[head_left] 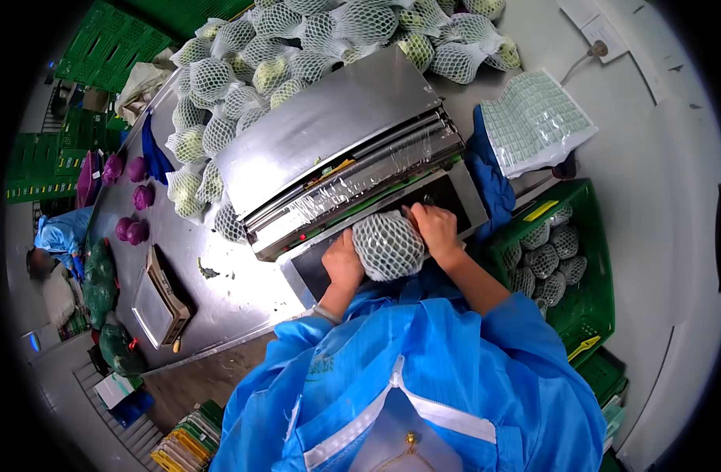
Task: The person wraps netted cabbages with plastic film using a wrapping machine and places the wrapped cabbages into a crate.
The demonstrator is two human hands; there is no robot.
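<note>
A round vegetable in a white foam net (389, 245) is held at the front of a metal film-wrapping machine (329, 134), close to my body. My left hand (345, 259) is closed against its left side, fingers curled. At its upper right, my right hand (437, 232) is also closed, with the thumb near the net. Shiny clear film seems to lie over the net, but I cannot tell how far around it goes. Crinkled clear film (329, 206) stretches along the machine's roller.
Many foam-netted vegetables (282, 47) are piled behind the machine. A green crate (592, 267) at right holds several wrapped ones. Purple cabbages (143, 197), a small scale (160, 303) and green bags (101, 287) are at left. A sheet of labels (537, 118) lies right. A co-worker (62, 240) is far left.
</note>
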